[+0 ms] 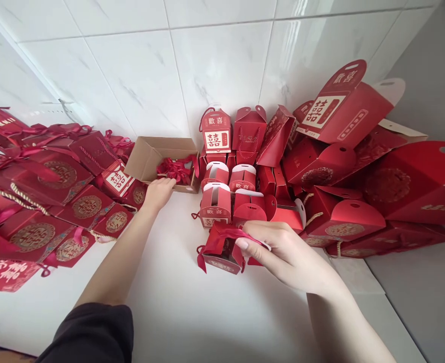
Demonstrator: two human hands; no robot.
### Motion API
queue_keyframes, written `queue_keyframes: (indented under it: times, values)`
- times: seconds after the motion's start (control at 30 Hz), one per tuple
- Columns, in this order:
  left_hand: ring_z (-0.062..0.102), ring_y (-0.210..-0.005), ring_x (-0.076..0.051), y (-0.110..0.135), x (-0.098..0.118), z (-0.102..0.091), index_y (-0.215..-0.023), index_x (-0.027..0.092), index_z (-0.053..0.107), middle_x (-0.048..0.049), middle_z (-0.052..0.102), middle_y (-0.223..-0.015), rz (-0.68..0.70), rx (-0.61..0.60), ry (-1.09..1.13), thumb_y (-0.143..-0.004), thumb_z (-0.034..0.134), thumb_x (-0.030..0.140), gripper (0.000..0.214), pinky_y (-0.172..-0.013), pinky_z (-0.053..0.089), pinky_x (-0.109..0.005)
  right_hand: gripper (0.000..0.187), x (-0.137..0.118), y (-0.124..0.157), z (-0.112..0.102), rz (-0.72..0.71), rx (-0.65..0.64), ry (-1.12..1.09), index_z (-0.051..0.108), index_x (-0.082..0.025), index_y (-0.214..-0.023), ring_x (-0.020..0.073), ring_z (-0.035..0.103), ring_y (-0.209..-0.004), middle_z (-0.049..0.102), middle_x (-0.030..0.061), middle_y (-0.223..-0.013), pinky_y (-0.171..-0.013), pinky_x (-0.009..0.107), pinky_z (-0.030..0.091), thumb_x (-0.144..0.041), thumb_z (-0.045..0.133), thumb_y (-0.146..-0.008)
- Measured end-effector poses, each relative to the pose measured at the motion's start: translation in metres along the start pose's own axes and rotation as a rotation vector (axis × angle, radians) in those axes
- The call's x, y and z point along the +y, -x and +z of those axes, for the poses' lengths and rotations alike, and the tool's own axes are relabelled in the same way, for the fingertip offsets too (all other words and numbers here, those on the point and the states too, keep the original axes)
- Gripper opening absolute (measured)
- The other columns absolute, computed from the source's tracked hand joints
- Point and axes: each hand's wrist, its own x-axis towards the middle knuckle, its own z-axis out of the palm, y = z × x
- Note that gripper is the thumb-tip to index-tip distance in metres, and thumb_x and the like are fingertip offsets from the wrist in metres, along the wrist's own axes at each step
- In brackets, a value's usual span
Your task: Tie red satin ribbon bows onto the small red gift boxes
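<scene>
My left hand (161, 192) is closed over the near rim of an open cardboard box (143, 159), its fingertips curled inside and partly hidden. Crumpled red ribbons (175, 170) lie in that box, close to those fingers. In my right hand (279, 247), thumb and fingers pinch the top of a small red gift box (222, 254), where a red ribbon (241, 233) runs across. This gift box is slightly tilted, with cord and ribbon loops hanging at its sides. Part of its top is hidden behind my fingers.
Several small red boxes with handle flaps (215, 201) stand in rows against the tiled wall (222, 60). Larger red boxes (396, 186) are piled at the right. To the left, ribbon-tied red boxes (56, 176) are stacked on the white table (162, 302).
</scene>
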Motion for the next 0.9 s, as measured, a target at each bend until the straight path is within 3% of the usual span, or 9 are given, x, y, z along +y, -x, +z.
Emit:
queue_keyframes:
  times: [0.3, 0.9]
  values:
    - [0.062, -0.097, -0.028, 0.016, -0.006, 0.027, -0.097, 0.019, 0.067, -0.0147, 0.069, -0.098, 0.057, 0.04, -0.016, -0.089, 0.041, 0.011, 0.029, -0.084, 0.047, -0.039, 0.035, 0.003, -0.004, 0.004, 0.031, -0.03, 0.023, 0.045, -0.02, -0.071, 0.0101, 0.04, -0.061, 0.046, -0.0034, -0.068, -0.059, 0.023, 0.035, -0.034, 0.042, -0.103]
    - [0.061, -0.1, -0.03, 0.015, -0.005, 0.032, -0.096, 0.02, 0.062, -0.0137, 0.069, -0.096, 0.014, 0.001, 0.054, -0.084, 0.045, 0.011, 0.023, -0.089, 0.046, -0.042, 0.036, 0.003, -0.005, 0.004, 0.053, -0.03, 0.051, 0.044, -0.02, -0.071, 0.0101, 0.041, -0.061, 0.048, -0.0031, -0.068, -0.058, 0.024, 0.033, -0.037, 0.041, -0.103]
